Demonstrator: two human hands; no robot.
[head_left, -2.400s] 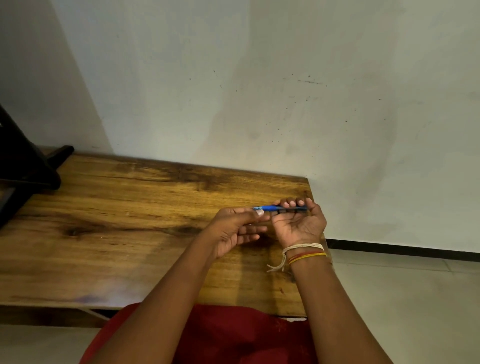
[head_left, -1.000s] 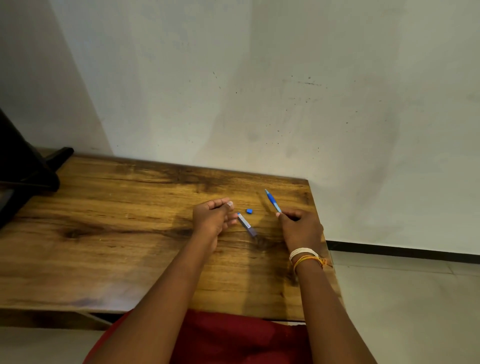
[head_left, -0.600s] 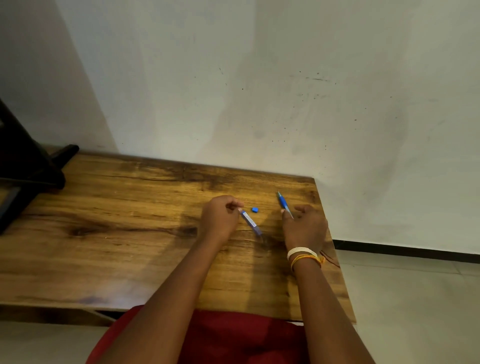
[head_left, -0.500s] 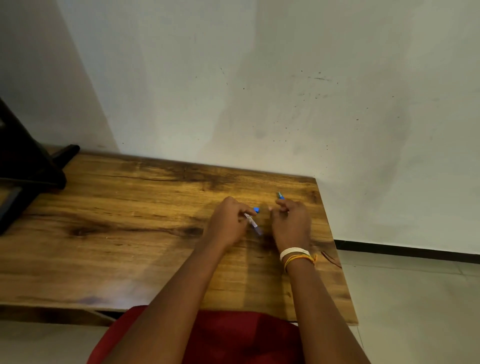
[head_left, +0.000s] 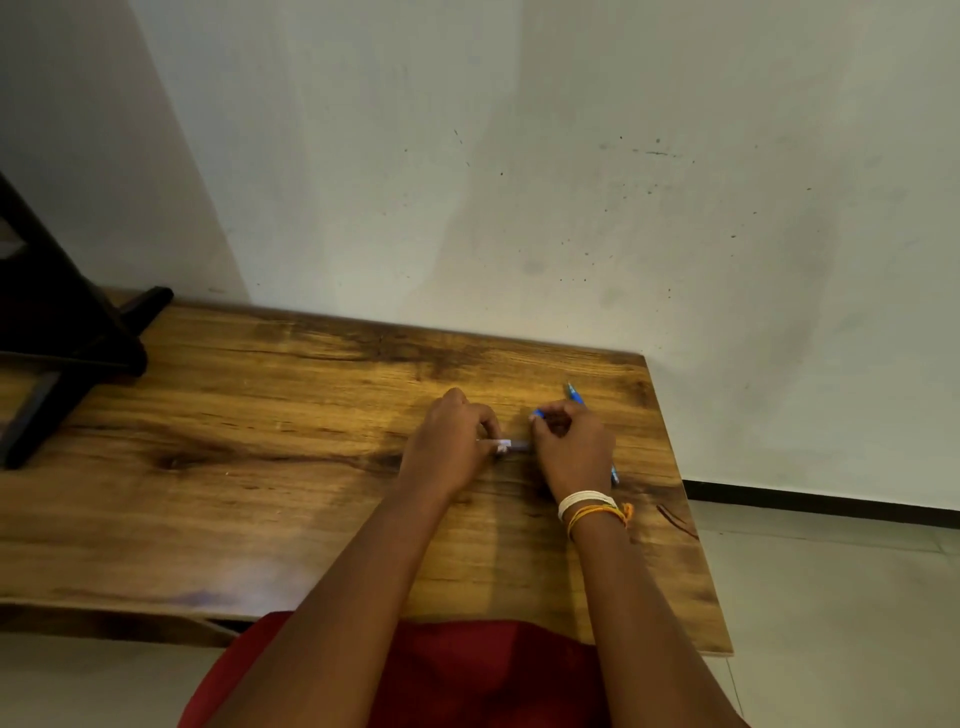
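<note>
A dismantled blue pen lies on the wooden table (head_left: 260, 467). My left hand (head_left: 454, 449) pinches the small clear pen piece (head_left: 514, 445) by one end, low over the tabletop. My right hand (head_left: 571, 447) is curled beside it, with a small blue cap (head_left: 537, 414) pinched at its fingertips. The blue pen barrel (head_left: 574, 395) lies on the table under my right hand; its tip sticks out at the far side and its other end (head_left: 614, 475) shows near my wrist. The two hands almost touch at the clear piece.
A dark wooden stand (head_left: 62, 343) sits on the table's far left. A pale wall runs directly behind the table. The table's right edge (head_left: 691, 509) drops to a tiled floor. My red garment (head_left: 467, 675) is at the near edge.
The whole pen held between both hands came apart into pieces on the table. My left hand picked up the clear piece, my right hand took the small blue cap, and both hands moved together.
</note>
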